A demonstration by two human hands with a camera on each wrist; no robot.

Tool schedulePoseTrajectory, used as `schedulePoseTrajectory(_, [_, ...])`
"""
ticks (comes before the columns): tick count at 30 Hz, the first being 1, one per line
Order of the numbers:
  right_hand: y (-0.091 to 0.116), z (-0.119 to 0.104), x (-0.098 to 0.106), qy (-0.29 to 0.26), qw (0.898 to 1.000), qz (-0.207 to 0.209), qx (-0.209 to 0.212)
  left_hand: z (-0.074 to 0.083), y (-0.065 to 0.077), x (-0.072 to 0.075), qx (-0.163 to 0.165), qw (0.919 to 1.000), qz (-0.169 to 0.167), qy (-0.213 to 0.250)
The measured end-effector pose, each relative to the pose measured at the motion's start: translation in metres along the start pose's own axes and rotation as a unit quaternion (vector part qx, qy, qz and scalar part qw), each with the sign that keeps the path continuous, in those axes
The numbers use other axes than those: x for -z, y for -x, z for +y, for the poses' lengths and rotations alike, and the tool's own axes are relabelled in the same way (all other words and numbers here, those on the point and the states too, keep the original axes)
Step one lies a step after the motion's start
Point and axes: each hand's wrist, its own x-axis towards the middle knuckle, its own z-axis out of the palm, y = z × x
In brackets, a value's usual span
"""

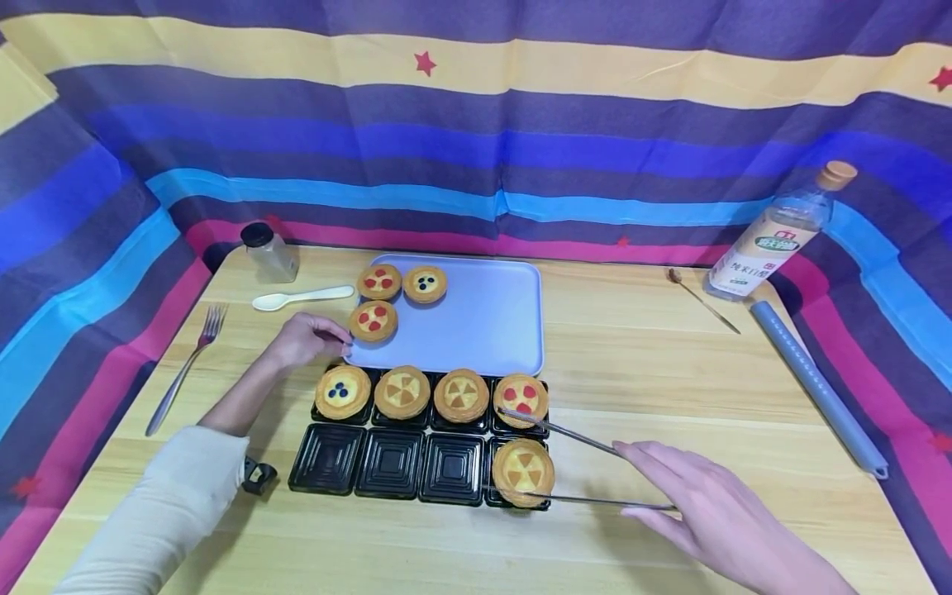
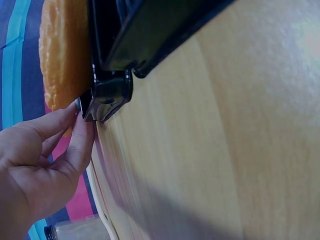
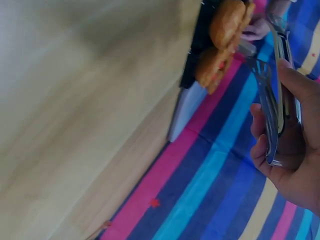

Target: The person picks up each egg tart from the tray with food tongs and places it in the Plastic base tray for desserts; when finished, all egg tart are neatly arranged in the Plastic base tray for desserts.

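My left hand [image 1: 307, 339] pinches the left front edge of a pale lilac tray [image 1: 476, 314]. On that tray sit two toy tarts with red dots [image 1: 373, 321] and one with dark blue dots [image 1: 425, 284]. In front of it stands a black tray of square compartments [image 1: 387, 463] in two rows. Tarts fill the back row; in the front row a tart with brown wedges [image 1: 524, 467] sits at the right end. Metal tongs [image 3: 270, 110] are held in my right hand [image 1: 706, 512], their arms spread over the right-end tarts with nothing gripped between the tips.
A fork [image 1: 182, 368], a white spoon [image 1: 305, 297] and a dark-lidded jar [image 1: 269, 253] lie or stand at the left. Toward the right are a thin metal spoon [image 1: 702, 299], a clear labelled bottle [image 1: 773, 235] and a long grey bar [image 1: 818, 388]. Striped cloth [image 1: 632, 149] hangs around the table.
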Motion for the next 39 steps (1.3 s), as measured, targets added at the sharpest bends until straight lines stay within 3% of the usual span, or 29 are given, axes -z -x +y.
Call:
schedulePoseTrajectory(10, [-0.046,0.008,-0.017,-0.025,0.998,-0.025,-0.051,-0.002,0.003,-0.002,0.0,1.0,-0.001,-0.004])
schedulePoseTrajectory(21, [-0.117,0.024,-0.046,-0.057,0.997,-0.028,-0.044,-0.001,0.004,-0.002,-0.002,1.0,0.001,0.002])
schedulePoseTrajectory(30, [-0.166,0.037,-0.07,-0.015,0.999,-0.02,-0.04,-0.002,0.003,-0.002,0.0,1.0,0.003,-0.001])
schedulePoseTrajectory(39, [-0.201,0.045,-0.092,0.012,0.994,-0.068,-0.082,-0.001,0.001,0.0,0.002,1.0,-0.005,0.006])
